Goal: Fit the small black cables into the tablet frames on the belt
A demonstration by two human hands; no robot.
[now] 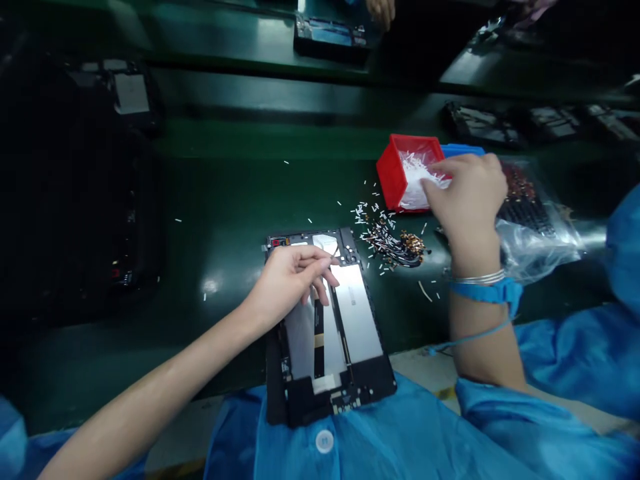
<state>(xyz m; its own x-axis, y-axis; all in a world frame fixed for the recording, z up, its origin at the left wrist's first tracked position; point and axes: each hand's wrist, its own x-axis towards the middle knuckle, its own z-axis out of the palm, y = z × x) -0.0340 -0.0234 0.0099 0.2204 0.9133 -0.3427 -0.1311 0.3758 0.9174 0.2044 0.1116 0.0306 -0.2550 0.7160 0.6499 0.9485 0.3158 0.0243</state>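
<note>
My left hand (301,275) lies over an opened tablet (357,303), its thumb and forefinger pinched together. Whatever is between those fingertips is too small to make out. The tablet, with silver battery panels and black edges, rests tilted on the table's near edge. My right hand (467,190) reaches over the side of a red bin (391,175), thumb and forefinger slightly apart at the small white tubes (416,175) inside. Left of my right wrist lies a bunch of thin black cables (393,247) with gold ends, with white tubes scattered around it.
A clear plastic bag (537,230) holding more cables lies right of the bin, near a blue bin (463,150). Dark device housings (483,125) line the far right. Black shapes fill the left side. Across the table another person's hand (381,12) shows near a device (330,33).
</note>
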